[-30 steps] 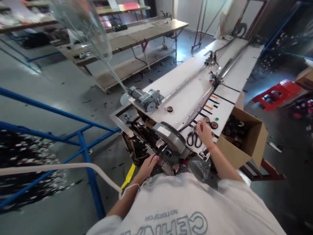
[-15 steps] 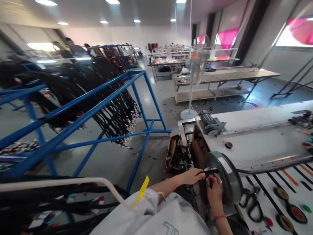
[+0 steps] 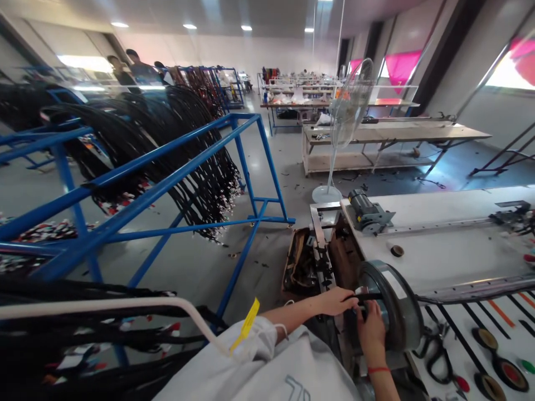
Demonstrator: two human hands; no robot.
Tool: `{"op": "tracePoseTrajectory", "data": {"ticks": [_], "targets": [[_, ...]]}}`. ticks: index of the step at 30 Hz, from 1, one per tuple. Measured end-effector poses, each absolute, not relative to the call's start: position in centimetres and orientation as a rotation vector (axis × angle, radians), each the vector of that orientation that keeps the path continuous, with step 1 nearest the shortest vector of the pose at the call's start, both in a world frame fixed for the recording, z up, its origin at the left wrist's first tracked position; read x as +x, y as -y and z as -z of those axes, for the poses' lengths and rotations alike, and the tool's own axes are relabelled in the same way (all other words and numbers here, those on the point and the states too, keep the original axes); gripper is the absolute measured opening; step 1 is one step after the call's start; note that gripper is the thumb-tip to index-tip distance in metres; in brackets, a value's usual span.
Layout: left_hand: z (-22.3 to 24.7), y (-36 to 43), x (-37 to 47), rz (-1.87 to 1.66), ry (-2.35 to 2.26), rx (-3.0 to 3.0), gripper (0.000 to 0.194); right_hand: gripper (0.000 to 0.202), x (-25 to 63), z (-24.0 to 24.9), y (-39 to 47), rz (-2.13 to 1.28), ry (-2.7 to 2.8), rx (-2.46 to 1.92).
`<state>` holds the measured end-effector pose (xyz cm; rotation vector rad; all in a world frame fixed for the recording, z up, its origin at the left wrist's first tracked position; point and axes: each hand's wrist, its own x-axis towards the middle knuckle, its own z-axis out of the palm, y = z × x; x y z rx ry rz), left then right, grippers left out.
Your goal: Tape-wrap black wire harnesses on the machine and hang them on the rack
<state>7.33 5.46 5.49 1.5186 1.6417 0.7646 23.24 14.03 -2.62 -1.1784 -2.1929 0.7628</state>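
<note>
Beside a round grey machine drum (image 3: 401,306), both hands meet at a black strip (image 3: 365,297). My left hand (image 3: 336,301) comes from the left with its fingers closed on the strip's near end. My right hand (image 3: 371,326), below a wrist with a red band, has its fingers bent around the strip just under it. The strip runs right toward the drum's face. Where the fingertips meet, details are too small to make out.
Scissors (image 3: 439,356), tape rolls (image 3: 510,372) and laid-out strips lie on the right table. A grey motor (image 3: 368,211) sits behind the drum. Blue racks (image 3: 167,184) with black cords stand left; a fan (image 3: 351,106) stands ahead. Distant people are at back left.
The view has shifted slightly, so the room sits a little differently in the frame. More of the black strip shows between my hands and the drum.
</note>
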Motion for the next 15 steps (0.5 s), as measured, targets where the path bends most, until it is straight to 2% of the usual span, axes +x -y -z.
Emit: {"op": "tracePoseTrajectory", "data": {"ticks": [3, 8, 15], "targets": [[-5.2, -5.4, 7.4, -0.763, -1.636, 1.514, 0.032, 0.039, 23.5, 2.7, -13.6, -0.769, 2.22, -1.205], [-5.2, -5.0, 7.8, -0.846, -1.63, 1.509, 0.034, 0.05, 23.8, 3.2, -13.0, -0.717, 2.15, -1.12], [-4.9, -4.7, 8.0, -0.862, -1.599, 1.45, 0.034, 0.046, 24.2, 2.6, -11.5, -0.659, 2.137, -1.136]]}}
